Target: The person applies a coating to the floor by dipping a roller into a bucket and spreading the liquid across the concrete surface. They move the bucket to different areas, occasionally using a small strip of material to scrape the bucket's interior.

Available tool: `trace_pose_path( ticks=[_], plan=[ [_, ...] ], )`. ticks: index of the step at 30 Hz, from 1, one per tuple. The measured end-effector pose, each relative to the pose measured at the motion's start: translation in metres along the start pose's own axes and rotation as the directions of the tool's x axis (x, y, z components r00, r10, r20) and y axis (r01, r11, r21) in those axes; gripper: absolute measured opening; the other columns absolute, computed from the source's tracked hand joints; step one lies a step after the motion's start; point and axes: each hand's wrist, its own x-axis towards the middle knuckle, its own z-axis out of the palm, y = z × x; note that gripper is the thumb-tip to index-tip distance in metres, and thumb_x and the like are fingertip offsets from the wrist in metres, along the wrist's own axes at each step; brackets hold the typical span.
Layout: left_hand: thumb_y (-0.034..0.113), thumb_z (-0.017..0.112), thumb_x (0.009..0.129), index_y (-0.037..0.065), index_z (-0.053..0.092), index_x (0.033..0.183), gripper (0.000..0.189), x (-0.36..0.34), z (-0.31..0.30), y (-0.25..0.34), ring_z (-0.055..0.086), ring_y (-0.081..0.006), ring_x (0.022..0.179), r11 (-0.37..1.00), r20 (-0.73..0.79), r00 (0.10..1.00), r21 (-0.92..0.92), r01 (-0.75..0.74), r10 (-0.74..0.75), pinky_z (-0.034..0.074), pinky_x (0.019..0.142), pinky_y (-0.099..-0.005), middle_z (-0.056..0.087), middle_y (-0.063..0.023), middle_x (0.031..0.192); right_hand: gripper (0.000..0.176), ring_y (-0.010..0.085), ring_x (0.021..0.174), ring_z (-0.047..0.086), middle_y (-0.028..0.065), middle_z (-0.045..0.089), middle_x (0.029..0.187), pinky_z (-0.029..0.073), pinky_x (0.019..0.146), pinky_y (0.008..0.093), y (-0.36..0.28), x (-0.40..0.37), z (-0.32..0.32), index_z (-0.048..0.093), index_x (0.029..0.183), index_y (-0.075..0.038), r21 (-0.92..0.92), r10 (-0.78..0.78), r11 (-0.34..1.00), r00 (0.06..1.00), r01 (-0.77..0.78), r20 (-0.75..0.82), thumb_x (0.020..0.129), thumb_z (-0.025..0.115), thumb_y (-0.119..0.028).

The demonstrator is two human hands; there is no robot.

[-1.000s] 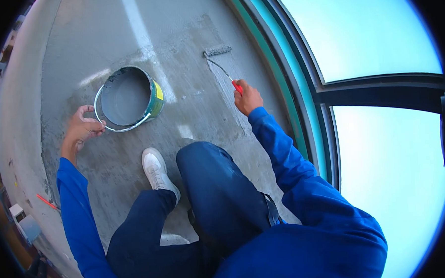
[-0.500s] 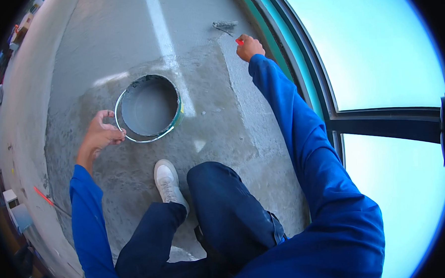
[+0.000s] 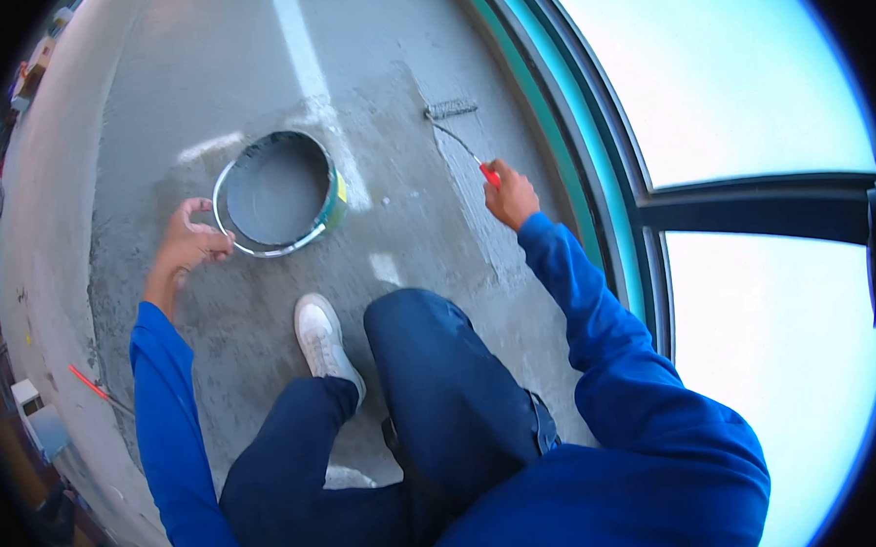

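My right hand [image 3: 512, 194] is closed around the red handle of a paint roller [image 3: 451, 109]. The grey-coated roller sleeve lies against the floor [image 3: 409, 275], on a wet grey strip near the window side. To the left, my left hand [image 3: 198, 237] pinches the wire handle of a bucket [image 3: 333, 202]. Grey liquid coating [image 3: 276, 193] fills part of the bucket, which leans slightly toward my left hand. Grey smears mark the fingers of that hand.
A window frame [image 3: 590, 169] with a teal lower strip runs along the right. My white shoe [image 3: 321, 339] is planted below the bucket. At the left lies a tool with a red handle [image 3: 88, 381], close to the low wall [image 3: 43, 291]. Boxes stand beyond it.
My right hand has drawn the roller back toward me along the strip, the arm bending. The bucket appears tipped a little more toward my left hand, which keeps its hold on the wire handle.
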Motion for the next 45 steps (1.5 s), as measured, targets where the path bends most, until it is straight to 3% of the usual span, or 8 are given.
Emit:
trace_pose_path(
  ticks=[5,11,20,25,31,38,45],
  plan=[
    [-0.002,0.071,0.073,0.001,0.031,0.132,0.071,-0.005,0.005,0.007,0.064,-0.0191,0.076,0.999,0.008,1.0,0.04,0.029,-0.029,0.054,0.068,-0.0302,0.066,-0.0157,0.09,0.03,0.0445,0.083,0.062,0.0219,0.066,0.09,0.049,0.073,0.0532,0.053,-0.15,-0.004,0.054,0.116,-0.013,0.098,0.03,0.995,0.999,-0.034,0.042,0.086,0.056,-0.017],
    [-0.001,0.071,0.074,0.0,0.028,0.135,0.075,-0.004,0.006,0.009,0.063,-0.0188,0.075,0.997,0.016,0.999,0.069,0.037,-0.038,0.052,0.069,-0.0302,0.065,-0.0146,0.089,0.035,0.044,0.08,0.062,0.0205,0.065,0.095,0.05,0.07,0.0519,0.082,-0.284,-0.03,0.053,0.12,-0.015,0.077,0.173,0.98,0.974,-0.186,0.148,0.086,0.058,-0.017],
    [0.0,0.072,0.074,0.002,0.03,0.133,0.072,-0.003,0.005,0.009,0.062,-0.0183,0.074,0.998,0.053,0.998,0.056,0.026,-0.029,0.051,0.068,-0.0299,0.066,-0.0128,0.088,0.036,0.0401,0.084,0.064,0.0172,0.066,0.098,0.053,0.072,0.047,0.111,-0.369,-0.064,0.057,0.122,-0.016,0.046,0.243,0.968,0.967,-0.247,0.079,0.086,0.06,-0.015],
    [0.002,0.071,0.075,0.002,0.03,0.133,0.071,0.0,0.004,0.009,0.062,-0.0174,0.075,0.996,0.049,0.998,0.074,0.041,-0.045,0.051,0.069,-0.029,0.066,-0.012,0.087,0.038,0.0408,0.084,0.063,0.0195,0.065,0.098,0.052,0.072,0.0482,0.121,-0.315,-0.038,0.056,0.123,-0.016,0.074,0.185,0.979,0.982,-0.188,0.05,0.086,0.059,-0.015],
    [0.0,0.073,0.073,0.001,0.031,0.133,0.073,-0.01,0.012,0.017,0.063,-0.018,0.075,0.994,0.012,0.999,0.096,0.048,-0.049,0.052,0.069,-0.0302,0.066,-0.0131,0.088,0.034,0.0422,0.083,0.063,0.0205,0.066,0.088,0.051,0.073,0.0507,0.098,-0.169,-0.018,0.056,0.119,-0.019,0.096,0.079,0.993,0.995,-0.074,-0.055,0.085,0.058,-0.019],
    [-0.004,0.072,0.072,0.0,0.032,0.132,0.072,-0.013,0.011,0.02,0.065,-0.0194,0.075,0.997,-0.022,0.999,0.066,0.034,-0.032,0.054,0.069,-0.0309,0.067,-0.0172,0.093,0.035,0.0415,0.093,0.063,0.0199,0.067,0.097,0.05,0.082,0.0511,0.061,-0.011,-0.013,0.059,0.117,-0.019,0.073,0.021,0.997,0.999,-0.018,-0.041,0.082,0.059,-0.02],
    [-0.003,0.072,0.072,0.0,0.033,0.131,0.071,-0.013,0.01,0.019,0.066,-0.0184,0.072,0.999,-0.032,0.999,0.045,0.023,-0.022,0.054,0.066,-0.031,0.068,-0.0148,0.086,0.038,0.0378,0.104,0.062,0.0172,0.066,0.109,0.05,0.088,0.0474,-0.001,0.112,-0.014,0.061,0.118,-0.02,0.041,0.058,0.998,0.998,-0.057,-0.021,0.08,0.059,-0.018]
  ],
)
